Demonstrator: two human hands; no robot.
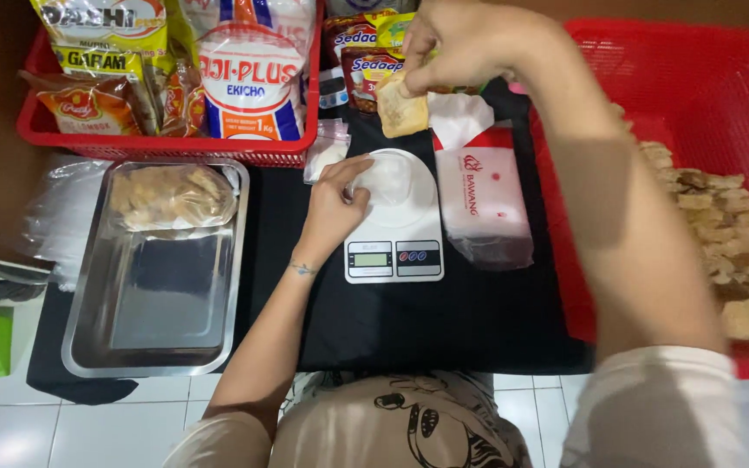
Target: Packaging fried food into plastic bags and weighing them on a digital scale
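Head view, looking straight down: my left hand [333, 206] rests on the white kitchen scale [394, 221], fingers curled and pinching the edge of a small clear plastic bag [385, 180] that sits on the weighing plate. My right hand [457, 42] is raised above and beyond the scale, fingertips pressed together on a pale square cracker [402, 111], which hangs tilted from the pinch, clear of the bag below it.

The scale stands on a black cloth [444, 321] spread over a white tiled floor [71, 429]. Just right of the scale lies a filled clear packet [484, 201] with a red and white label, touching the scale's edge. Beyond that, on my right, a large red mesh basket [721, 87] holds a heap of the same pale crackers [726, 230] along its near side.

To my left, a steel tray [162, 286] lies partly on the cloth; a sealed bag of crackers [171, 195] occupies its far end, the near end bare metal. Behind the tray, a smaller red basket [175, 147] holds assorted packaged groceries, including a large white sack. A few small empty plastic bags [327, 147] lie between that basket and the scale. Crumpled clear plastic [62, 212] lies left of the tray.
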